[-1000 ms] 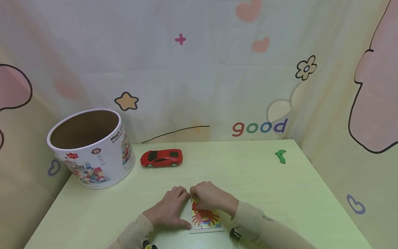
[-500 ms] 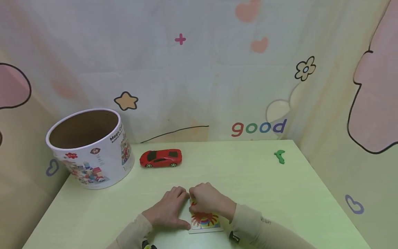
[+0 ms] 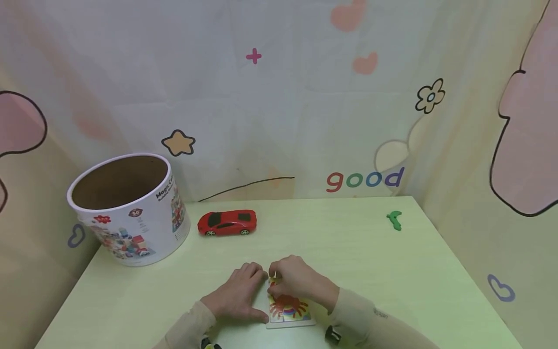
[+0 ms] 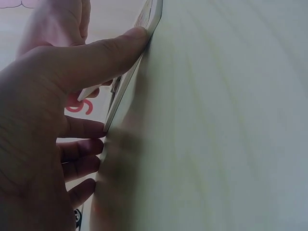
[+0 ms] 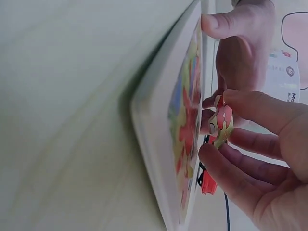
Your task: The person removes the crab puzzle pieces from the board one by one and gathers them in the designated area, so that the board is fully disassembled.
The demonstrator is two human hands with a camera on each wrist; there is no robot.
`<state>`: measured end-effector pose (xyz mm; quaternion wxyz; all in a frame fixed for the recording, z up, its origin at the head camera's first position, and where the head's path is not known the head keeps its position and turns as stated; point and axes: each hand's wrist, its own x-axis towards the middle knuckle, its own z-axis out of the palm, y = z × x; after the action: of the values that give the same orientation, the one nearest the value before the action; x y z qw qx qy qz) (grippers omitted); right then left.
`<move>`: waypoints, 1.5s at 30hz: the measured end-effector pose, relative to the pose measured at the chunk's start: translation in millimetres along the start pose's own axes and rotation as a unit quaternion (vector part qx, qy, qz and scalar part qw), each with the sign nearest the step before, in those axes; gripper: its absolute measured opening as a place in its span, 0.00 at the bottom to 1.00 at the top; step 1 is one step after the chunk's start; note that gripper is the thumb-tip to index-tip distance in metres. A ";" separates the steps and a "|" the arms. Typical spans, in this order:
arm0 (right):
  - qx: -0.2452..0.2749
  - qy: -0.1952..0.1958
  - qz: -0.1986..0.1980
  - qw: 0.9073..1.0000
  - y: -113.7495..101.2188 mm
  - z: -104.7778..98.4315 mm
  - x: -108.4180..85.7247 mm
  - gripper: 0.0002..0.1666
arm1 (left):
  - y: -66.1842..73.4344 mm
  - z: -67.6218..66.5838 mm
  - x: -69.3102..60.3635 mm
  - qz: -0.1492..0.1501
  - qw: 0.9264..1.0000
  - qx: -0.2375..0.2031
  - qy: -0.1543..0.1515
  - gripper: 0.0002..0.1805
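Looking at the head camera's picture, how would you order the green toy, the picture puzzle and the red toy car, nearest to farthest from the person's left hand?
From the left hand:
1. Picture puzzle: just to its right, touching it.
2. Red toy car: ahead, slightly left.
3. Green toy: far right, towards the back.

Shows red, yellow and rainbow stripes on the crab jigsaw (image 3: 289, 310), red and yellow on the puzzle piece (image 5: 222, 120). Carries red and black on the toy sports car (image 3: 227, 224), white with multicoloured print on the bucket (image 3: 157, 228).
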<state>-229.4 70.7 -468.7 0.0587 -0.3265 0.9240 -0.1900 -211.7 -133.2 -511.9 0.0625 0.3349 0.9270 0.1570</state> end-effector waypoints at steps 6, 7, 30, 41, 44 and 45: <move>0.004 0.003 0.005 1.000 6.9 -5.3 -3.8 0.15 | 1.8 -0.6 0.8 -0.004 1.000 0.003 -0.007 0.49; 0.003 0.002 0.006 1.000 8.4 -6.3 -4.4 0.15 | 2.1 -0.8 0.7 -0.005 1.000 0.004 -0.007 0.49; -0.001 0.022 0.021 1.000 45.0 -20.8 -21.1 0.13 | 5.5 -1.9 -1.8 -0.015 1.000 0.001 -0.013 0.49; 0.003 0.045 0.030 0.999 64.4 -28.6 -31.1 0.11 | 4.5 -2.4 -1.1 -0.021 1.000 0.002 -0.019 0.49; 0.001 0.047 0.030 0.998 68.7 -28.4 -33.0 0.09 | 5.3 -2.9 -1.2 -0.020 1.000 0.003 -0.020 0.49; 0.000 0.048 0.033 0.998 69.7 -28.2 -33.5 0.09 | 5.6 -3.1 -1.1 -0.019 1.000 0.004 -0.020 0.49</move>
<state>-250.3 150.3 -470.3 0.0207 -0.2865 0.9360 -0.2036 -208.1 -130.7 -507.1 0.0827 0.3207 0.9323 0.1455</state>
